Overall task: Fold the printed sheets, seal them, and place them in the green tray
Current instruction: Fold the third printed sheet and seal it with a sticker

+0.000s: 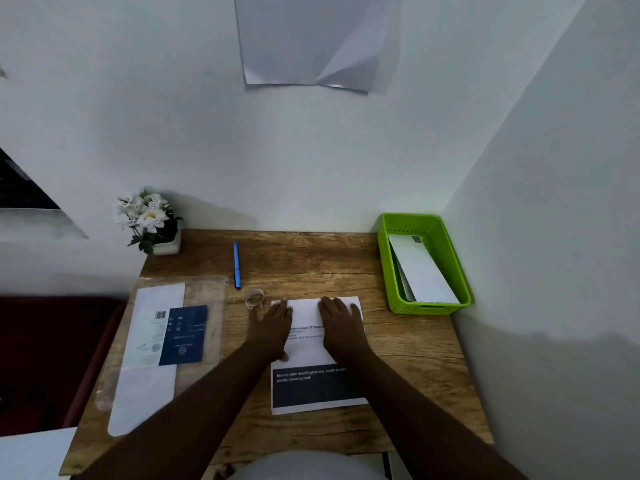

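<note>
Both my hands flat on the printed sheet [313, 355], palms down, fingers stretched out and close together, pinching nothing. My left hand [272, 329] covers the sheet's left edge, fingertips near its far left corner, thumb lying along the left margin lower down. My right hand [341, 325] sits on the right half, fingertips up by the far edge. A strip of white paper with small text lines shows between the two hands.

The sheet lies in the middle of the wooden desk [398, 368], long side running away from me. Its near end has a dark printed block with white text, uncovered by my hands. Can't tell if a fold is already in the far half; my hands hide it.

Tape roll [254, 298] sits just beyond my left fingertips, off the sheet's far left corner. Blue pen [237, 265] lies beyond that, pointing away from me. Green tray [420, 263] stands at the desk's far right corner, well apart from my right hand, with white folded sheets [420, 271] leaning inside. On the left, a clear plastic sleeve [162, 337] holds white papers and a dark blue card. Potted white flowers [149, 218] at the far left corner.
</note>
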